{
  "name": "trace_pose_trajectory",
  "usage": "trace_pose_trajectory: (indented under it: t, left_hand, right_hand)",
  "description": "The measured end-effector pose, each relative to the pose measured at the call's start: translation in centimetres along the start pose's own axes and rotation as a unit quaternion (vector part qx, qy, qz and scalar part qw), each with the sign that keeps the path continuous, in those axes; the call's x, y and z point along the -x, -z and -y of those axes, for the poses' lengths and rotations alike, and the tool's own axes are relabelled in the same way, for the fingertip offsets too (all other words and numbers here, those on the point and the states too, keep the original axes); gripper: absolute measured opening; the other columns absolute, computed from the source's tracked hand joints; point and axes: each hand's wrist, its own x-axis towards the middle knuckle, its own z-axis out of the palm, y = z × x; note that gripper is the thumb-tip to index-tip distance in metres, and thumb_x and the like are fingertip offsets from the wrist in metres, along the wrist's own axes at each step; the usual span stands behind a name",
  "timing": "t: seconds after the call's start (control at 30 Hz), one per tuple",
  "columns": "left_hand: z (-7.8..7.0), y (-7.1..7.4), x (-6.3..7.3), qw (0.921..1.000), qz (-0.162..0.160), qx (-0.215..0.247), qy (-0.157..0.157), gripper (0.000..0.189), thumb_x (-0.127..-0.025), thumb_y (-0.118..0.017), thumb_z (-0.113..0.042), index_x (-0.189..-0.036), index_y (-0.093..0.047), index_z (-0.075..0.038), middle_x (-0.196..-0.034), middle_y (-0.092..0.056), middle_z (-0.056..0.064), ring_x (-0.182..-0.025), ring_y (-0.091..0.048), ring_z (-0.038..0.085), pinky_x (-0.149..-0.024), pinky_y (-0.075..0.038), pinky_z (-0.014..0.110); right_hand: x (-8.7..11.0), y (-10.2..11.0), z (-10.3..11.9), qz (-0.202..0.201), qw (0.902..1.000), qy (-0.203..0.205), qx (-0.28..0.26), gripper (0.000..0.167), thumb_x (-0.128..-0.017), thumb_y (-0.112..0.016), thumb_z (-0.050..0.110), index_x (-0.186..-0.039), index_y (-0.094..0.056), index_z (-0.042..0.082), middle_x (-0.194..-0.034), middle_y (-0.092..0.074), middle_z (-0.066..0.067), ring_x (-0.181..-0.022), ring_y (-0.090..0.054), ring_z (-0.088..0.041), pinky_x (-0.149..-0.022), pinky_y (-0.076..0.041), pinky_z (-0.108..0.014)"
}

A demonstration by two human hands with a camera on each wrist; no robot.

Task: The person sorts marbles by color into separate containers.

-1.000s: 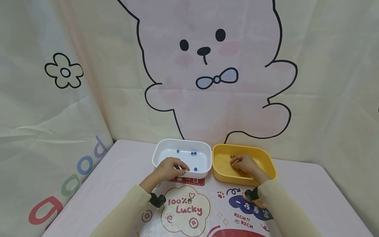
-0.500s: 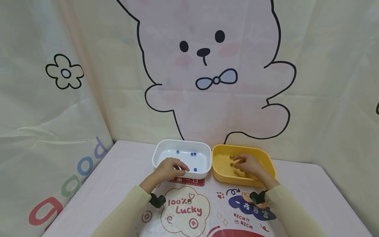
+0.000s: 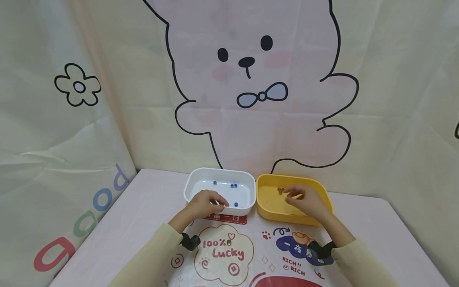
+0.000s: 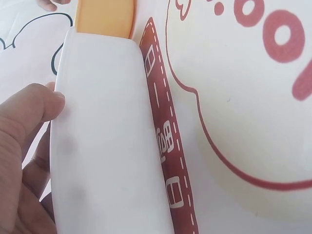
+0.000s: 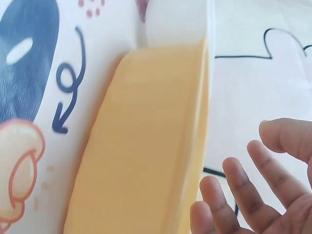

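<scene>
My left hand (image 3: 206, 205) is at the near rim of the white tub (image 3: 238, 175). In the left wrist view the thumb (image 4: 48, 102) lies over the rim's outer side and curled fingers go behind it, so the hand appears to grip the rim; the finger ends are partly hidden. Several small blue beads (image 3: 234, 185) lie inside this tub. Over the yellow tub (image 3: 269, 207) hovers my right hand (image 3: 306, 201), thumb and fingers spread apart with nothing visible between them. Just left of its fingertips, amber beads (image 3: 281, 191) sit clustered on the tub's floor.
Both tubs stand side by side at the back of the table (image 3: 161, 187), close to the curtain with a bear drawing (image 3: 258, 131). A small greenish bead-like spot (image 3: 229, 242) shows on the printed cloth in front. Dark bands (image 3: 190, 241) circle both wrists.
My right hand has drawn back to the right and its fingers have spread. A separate amber bead near it has joined the others. The left hand stays in place.
</scene>
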Motion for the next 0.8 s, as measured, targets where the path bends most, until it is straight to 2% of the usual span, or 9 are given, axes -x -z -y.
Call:
trace_pose_trajectory:
  t: [0.2, 0.4, 0.8]
  left_hand:
    - [0.0, -0.1, 0.0, 1.0, 0.002, 0.0, 0.001, 0.011, -0.083, -0.073, -0.024, -0.086, -0.075, -0.034, -0.087, -0.067, -0.014, -0.08, -0.053, 0.014, -0.066, -0.044, 0.029]
    - [0.0, 0.0, -0.1, 1.0, -0.001, -0.004, -0.002, 0.01, -0.083, -0.073, -0.024, -0.086, -0.075, -0.034, -0.086, -0.067, -0.015, -0.08, -0.053, 0.013, -0.065, -0.045, 0.029]
    - [0.2, 0.0, 0.1, 1.0, 0.0, -0.003, 0.001, 0.01, -0.083, -0.073, -0.025, -0.086, -0.075, -0.034, -0.087, -0.068, -0.014, -0.08, -0.053, 0.014, -0.065, -0.045, 0.029]
  right_hand:
    - [1.5, -0.2, 1.5, -0.01, 0.9998, 0.011, -0.013, 0.025, -0.087, -0.07, 0.022, -0.11, -0.068, 0.013, -0.104, -0.068, -0.009, -0.083, -0.061, -0.019, -0.069, -0.052, -0.024]
    - [2.8, -1.2, 3.4, -0.016, 0.9994, 0.028, -0.009, 0.024, -0.085, -0.072, 0.023, -0.108, -0.069, 0.016, -0.099, -0.069, -0.005, -0.083, -0.059, -0.018, -0.072, -0.051, -0.022]
    - [3.8, -3.8, 6.3, 0.016, 0.9964, 0.046, -0.07, 0.023, -0.083, -0.074, 0.02, -0.105, -0.07, 0.015, -0.094, -0.068, -0.003, -0.078, -0.058, -0.019, -0.065, -0.053, -0.023]
